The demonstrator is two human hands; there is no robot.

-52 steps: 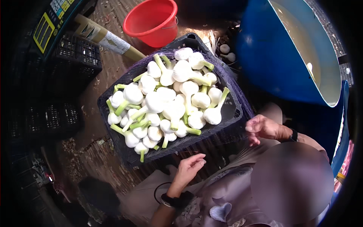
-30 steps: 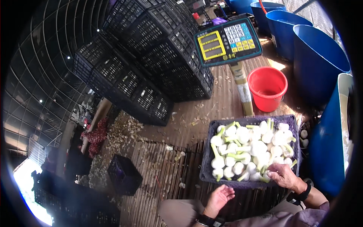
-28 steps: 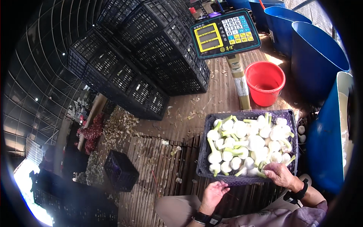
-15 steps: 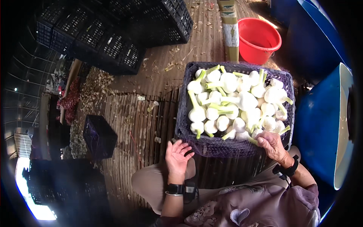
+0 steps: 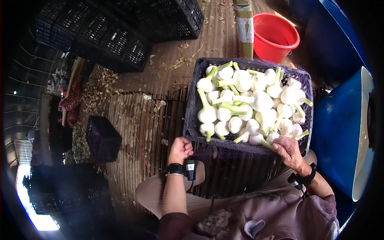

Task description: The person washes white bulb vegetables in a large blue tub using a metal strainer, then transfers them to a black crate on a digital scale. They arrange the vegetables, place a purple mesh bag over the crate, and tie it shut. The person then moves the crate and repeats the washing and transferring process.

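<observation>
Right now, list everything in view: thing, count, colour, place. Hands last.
garlic bulbs: over twenty, white with green stems, heaped in the front crate
front crate: one, black, before the person
netting: count unclear, purple, around the front crate
bucket: one, red, beyond the front crate
post: one, tan, left of the bucket
tubs: at least two, blue, right side
stacked crates: several, black, upper left
single crate: one, dark, floor at left
net bags: count unclear, reddish, far left
wristbands: two, black, one per wrist
left hand: one, fingers curled, by the front crate's near-left corner
right hand: one, at its near-right rim
</observation>
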